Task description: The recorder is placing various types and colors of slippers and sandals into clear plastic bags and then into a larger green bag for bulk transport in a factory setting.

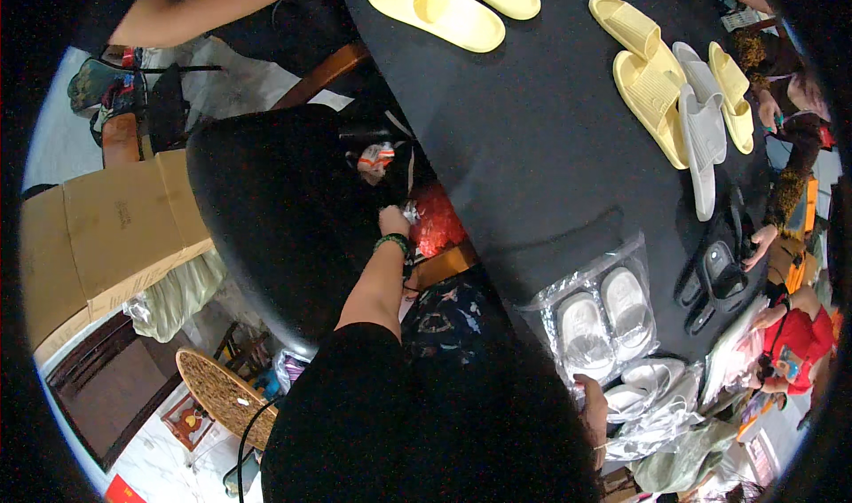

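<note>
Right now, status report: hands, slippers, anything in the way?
Left hand beside red plastic, grip unclear. Right hand at edge of bagged slippers. More wrapped slippers close by.

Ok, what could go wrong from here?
1. The clear bag of pale slippers lies near the black table's edge, by the right hand; a nudge might slide it off.
2. The green bracelet sits close to the red plastic by the left hand, so it could snag.
</note>
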The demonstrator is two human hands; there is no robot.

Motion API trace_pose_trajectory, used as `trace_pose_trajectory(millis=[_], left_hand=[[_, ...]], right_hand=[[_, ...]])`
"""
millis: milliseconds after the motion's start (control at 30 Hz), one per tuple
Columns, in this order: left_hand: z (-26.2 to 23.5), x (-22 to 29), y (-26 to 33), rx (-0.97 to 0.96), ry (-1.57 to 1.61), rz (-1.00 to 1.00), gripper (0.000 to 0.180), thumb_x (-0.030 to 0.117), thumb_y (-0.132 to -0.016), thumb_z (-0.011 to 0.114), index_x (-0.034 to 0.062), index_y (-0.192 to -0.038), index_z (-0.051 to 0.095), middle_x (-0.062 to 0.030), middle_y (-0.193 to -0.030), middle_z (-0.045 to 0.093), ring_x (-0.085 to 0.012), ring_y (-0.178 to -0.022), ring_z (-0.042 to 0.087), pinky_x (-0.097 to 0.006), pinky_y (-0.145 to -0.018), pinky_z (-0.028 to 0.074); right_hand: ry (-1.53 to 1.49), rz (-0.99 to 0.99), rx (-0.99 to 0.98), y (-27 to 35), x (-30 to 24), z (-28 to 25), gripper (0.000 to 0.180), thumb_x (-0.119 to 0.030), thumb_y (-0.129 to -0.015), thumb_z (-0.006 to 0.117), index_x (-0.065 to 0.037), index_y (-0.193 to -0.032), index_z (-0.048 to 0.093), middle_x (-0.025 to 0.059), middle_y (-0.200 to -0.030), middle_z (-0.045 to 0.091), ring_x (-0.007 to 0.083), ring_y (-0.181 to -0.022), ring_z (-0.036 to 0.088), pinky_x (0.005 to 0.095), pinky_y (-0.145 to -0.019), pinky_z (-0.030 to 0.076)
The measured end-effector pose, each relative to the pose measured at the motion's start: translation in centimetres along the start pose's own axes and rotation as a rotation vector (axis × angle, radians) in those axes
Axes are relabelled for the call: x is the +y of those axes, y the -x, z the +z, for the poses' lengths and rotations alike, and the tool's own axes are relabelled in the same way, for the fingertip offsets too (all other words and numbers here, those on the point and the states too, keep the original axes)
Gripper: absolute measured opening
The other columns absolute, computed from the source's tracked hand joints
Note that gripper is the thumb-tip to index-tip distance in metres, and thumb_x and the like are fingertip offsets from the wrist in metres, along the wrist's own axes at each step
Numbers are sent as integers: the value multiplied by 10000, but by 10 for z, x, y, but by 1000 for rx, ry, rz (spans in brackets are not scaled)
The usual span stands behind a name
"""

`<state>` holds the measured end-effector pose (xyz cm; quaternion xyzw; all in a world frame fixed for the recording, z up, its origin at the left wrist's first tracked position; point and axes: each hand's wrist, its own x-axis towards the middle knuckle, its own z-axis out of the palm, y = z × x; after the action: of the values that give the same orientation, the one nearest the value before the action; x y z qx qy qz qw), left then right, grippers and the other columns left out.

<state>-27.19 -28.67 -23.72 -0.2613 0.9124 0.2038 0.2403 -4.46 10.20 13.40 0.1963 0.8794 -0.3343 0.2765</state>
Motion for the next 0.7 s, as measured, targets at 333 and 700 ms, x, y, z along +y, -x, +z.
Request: trace_pose_trajectory(millis=[333, 700], left_hand=[[37, -14, -14, -269, -162, 228, 354, 131, -799, 587, 17, -1128, 652, -228, -1197, 608, -397, -1138, 568, -433, -942, 478], [-6, -16, -1, -122, -537, 374, 420, 373, -877, 520, 58, -1138, 618, -200, -1152, 624, -400, -1051, 603, -517, -910, 473]], right_hand=[[-20, 48, -53, -3, 8, 16, 338, -100, -821, 685, 17, -1120, 581, 217, -1058, 628, 376, -994, 610, 412, -876, 478], [-91, -30, 66, 20, 21, 7, 343, -149, -839, 669, -23, -1144, 577, 197, -1101, 619, 378, -1054, 574, 431, -929, 459]])
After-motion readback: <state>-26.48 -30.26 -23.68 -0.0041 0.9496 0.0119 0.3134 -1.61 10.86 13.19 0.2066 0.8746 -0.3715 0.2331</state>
